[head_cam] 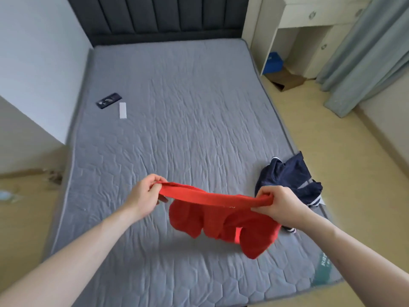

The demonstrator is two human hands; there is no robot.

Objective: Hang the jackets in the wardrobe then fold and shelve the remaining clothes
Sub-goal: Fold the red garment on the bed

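A red garment (223,220) hangs above the grey mattress (177,107), stretched by its band between both hands. My left hand (145,196) pinches the band's left end. My right hand (278,202) grips the right end. The rest of the red cloth droops toward the mattress, crumpled. A dark navy garment (290,173) with white stripes lies bunched at the mattress's right edge, just beyond my right hand.
A dark phone (109,100) and a white strip (122,110) lie on the mattress at the far left. A padded headboard (159,16) stands at the back. A white desk (309,25), a cardboard box (287,79) and curtains (365,58) are at the right.
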